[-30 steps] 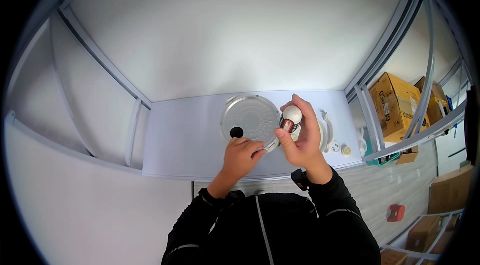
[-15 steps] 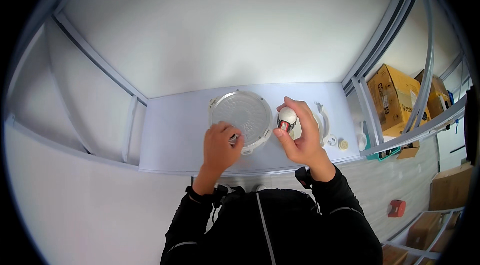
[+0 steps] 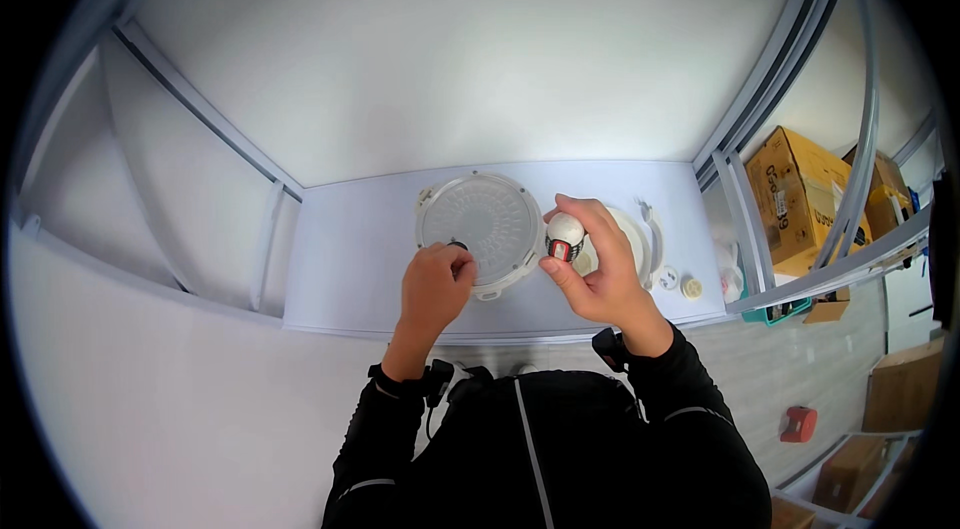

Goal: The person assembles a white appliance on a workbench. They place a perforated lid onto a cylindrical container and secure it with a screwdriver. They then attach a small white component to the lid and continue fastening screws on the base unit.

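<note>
I hold the white-domed item (image 3: 565, 232) in my right hand (image 3: 608, 274), thumb and fingers closed around it, dome up, just right of the round translucent disc (image 3: 480, 211). My left hand (image 3: 435, 281) is at the disc's lower-left part, fingers curled beside a small dark piece (image 3: 457, 245); I cannot tell whether they grasp it. The disc lies on the table (image 3: 345, 264).

Caution: a loose thumb could let the domed item slip and strike the disc. Uneven pressure from my left fingers could slide or tip the disc.

Visibility: my palm and fingers hide the item's underside. My right hand partly covers the white dish (image 3: 637, 231). My left knuckles mask most of the dark piece, and its kind is unclear.
</note>
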`<state>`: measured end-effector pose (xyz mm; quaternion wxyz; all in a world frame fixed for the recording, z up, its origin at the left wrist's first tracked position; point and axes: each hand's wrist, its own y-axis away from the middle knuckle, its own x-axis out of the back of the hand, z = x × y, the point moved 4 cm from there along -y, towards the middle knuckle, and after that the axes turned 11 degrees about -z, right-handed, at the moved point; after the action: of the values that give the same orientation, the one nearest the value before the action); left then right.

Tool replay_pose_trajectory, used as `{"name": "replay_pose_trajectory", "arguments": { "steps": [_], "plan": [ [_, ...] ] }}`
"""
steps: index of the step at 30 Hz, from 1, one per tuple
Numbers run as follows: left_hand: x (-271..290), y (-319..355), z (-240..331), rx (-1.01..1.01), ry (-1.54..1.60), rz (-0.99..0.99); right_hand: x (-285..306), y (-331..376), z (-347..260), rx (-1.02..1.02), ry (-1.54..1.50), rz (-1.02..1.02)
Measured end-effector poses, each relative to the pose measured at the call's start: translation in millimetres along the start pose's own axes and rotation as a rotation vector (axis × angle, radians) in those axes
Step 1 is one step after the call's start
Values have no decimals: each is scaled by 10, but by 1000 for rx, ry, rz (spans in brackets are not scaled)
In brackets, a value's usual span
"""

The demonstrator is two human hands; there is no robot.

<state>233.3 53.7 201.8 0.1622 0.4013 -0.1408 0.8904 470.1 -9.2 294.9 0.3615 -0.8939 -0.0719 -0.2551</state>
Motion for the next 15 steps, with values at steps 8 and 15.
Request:
{"name": "replay_pose_trajectory", "arguments": {
  "steps": [8,15],
  "plan": [
    [-27,13,127,-123,171,81,-29,157,184,0,-211,213],
    [-132,50,213,-234,280,34,15,172,193,101,-265,393]
  ]
}}
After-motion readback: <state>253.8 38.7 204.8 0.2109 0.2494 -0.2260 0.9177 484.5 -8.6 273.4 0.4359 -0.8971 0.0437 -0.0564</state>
